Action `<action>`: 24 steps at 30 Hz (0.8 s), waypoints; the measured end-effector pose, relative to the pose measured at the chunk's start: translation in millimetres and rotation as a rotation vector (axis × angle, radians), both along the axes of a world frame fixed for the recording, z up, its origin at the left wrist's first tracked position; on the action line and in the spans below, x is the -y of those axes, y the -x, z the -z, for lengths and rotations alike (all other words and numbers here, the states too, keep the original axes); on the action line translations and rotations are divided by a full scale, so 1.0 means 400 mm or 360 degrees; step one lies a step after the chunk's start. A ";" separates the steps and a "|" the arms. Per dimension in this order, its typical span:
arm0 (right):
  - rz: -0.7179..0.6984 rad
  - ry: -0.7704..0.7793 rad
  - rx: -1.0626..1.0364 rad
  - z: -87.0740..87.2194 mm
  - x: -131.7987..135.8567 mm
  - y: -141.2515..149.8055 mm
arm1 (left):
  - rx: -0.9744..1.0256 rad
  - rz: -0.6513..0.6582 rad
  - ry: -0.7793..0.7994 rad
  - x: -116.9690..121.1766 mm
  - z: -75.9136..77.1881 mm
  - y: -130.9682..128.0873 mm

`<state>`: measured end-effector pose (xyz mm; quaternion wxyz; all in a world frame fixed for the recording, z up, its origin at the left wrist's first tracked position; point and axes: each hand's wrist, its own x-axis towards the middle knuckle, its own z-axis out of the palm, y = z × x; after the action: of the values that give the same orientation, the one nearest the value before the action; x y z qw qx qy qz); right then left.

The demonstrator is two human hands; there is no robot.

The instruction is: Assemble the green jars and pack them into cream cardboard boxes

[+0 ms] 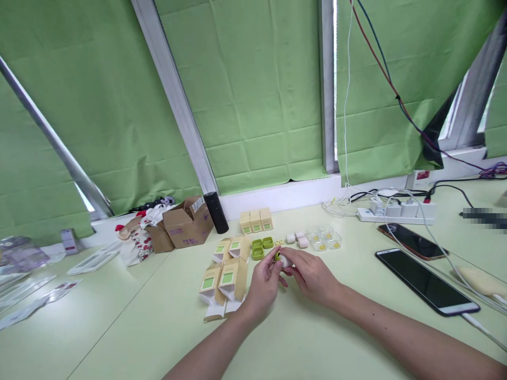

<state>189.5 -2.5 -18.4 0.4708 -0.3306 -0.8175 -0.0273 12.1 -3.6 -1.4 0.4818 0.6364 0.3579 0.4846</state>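
Observation:
Both hands meet above the table, close to one another. My left hand is closed on a small green piece, partly hidden by the fingers. My right hand pinches a small white rounded piece against it; I cannot tell whether the two are joined. Just beyond lie several green square trays, several white and pinkish rounded pieces and several clear cups with yellow spots. Small yellowish bits lie between them. Left of my hands stand opened cream boxes with green labels.
Closed small boxes stand at the back. A black cylinder, a cardboard carton and a patterned bag are left. On the right lie a white phone, a dark phone and a power strip with loose cables.

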 end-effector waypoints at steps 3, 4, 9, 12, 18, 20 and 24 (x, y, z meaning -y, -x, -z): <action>-0.0017 -0.0020 0.0020 -0.003 -0.001 0.001 | 0.0050 -0.0042 -0.0027 0.003 0.007 -0.006; -0.0030 -0.0024 0.0025 -0.005 0.000 0.002 | 0.0057 -0.0057 -0.0046 0.004 0.010 -0.008; -0.0084 -0.0018 -0.0018 -0.013 0.000 0.005 | 0.0002 -0.0123 -0.0138 0.006 0.023 -0.007; -0.0111 -0.0010 -0.0045 -0.016 -0.001 0.005 | -0.0045 -0.0135 -0.0168 0.005 0.028 -0.006; -0.0049 -0.0107 -0.0047 -0.008 -0.003 0.006 | 0.0038 -0.0096 -0.0132 0.008 0.023 -0.005; -0.0031 -0.0159 -0.0046 -0.003 -0.005 0.008 | 0.0070 -0.0072 -0.0112 0.010 0.019 -0.005; -0.0001 -0.0234 -0.0029 0.007 -0.008 0.013 | 0.0054 -0.0064 -0.0081 0.007 0.015 -0.006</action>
<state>184.3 0.7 -21.0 0.5014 -0.2953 -0.8089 -0.0842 14.4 -6.6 -7.2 0.4616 0.6328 0.3500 0.5138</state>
